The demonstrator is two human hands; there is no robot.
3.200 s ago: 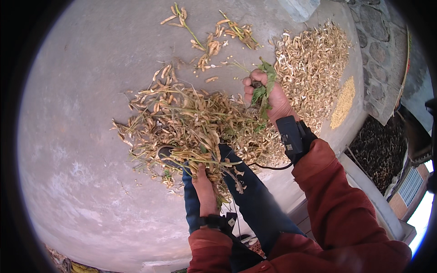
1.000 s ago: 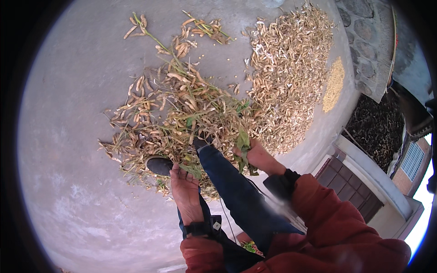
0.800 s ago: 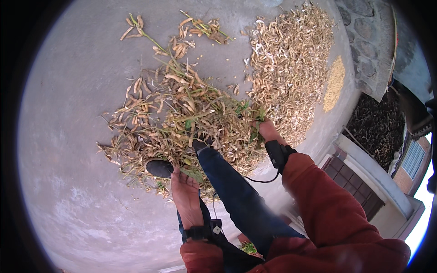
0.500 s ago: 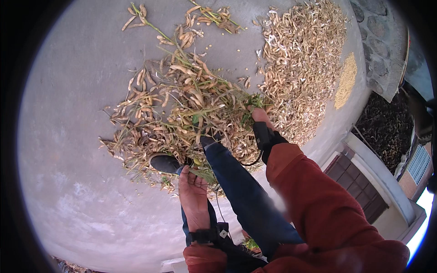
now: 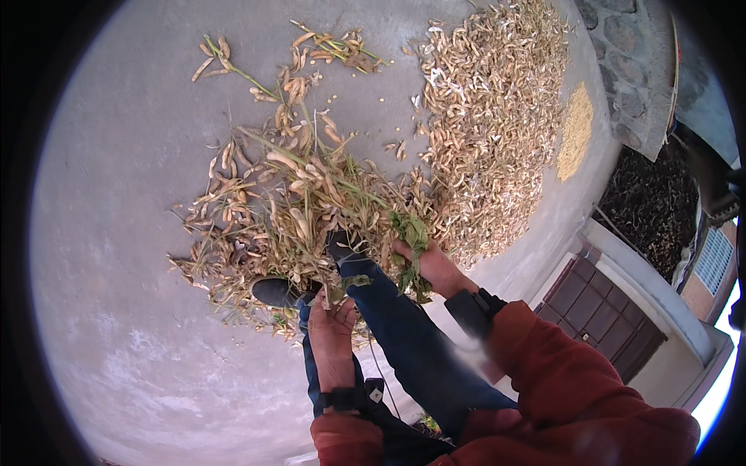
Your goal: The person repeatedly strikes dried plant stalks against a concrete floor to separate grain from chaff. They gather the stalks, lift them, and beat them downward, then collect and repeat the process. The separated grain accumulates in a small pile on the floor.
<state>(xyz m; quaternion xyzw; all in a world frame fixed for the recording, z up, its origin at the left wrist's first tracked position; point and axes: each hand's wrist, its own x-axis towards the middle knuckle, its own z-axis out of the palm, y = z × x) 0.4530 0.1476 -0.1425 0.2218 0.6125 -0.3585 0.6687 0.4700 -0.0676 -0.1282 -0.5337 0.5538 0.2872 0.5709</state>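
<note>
My right hand is closed round the leafy end of a bean plant, whose stalk with dry tan pods slants up and left over the heap. Wilted green leaves hang about those fingers. Lower and to the left, my left hand is closed with thumb and fingertips together near a pale, leaf-like scrap; what exactly it pinches is too small to make out. Beneath both hands spreads a heap of podded bean plants, and my dark shoes stand at its near edge, partly covered.
A wide pile of loose dry pods lies to the right, with a strip of shelled yellow beans beyond it. Separate podded stalks lie at the far side. A stone wall and dark soil border the concrete floor.
My right hand has moved down and slightly left with the bean plant, drawing its leafy end nearer. My left hand has barely moved. The whole view has shifted a little.
</note>
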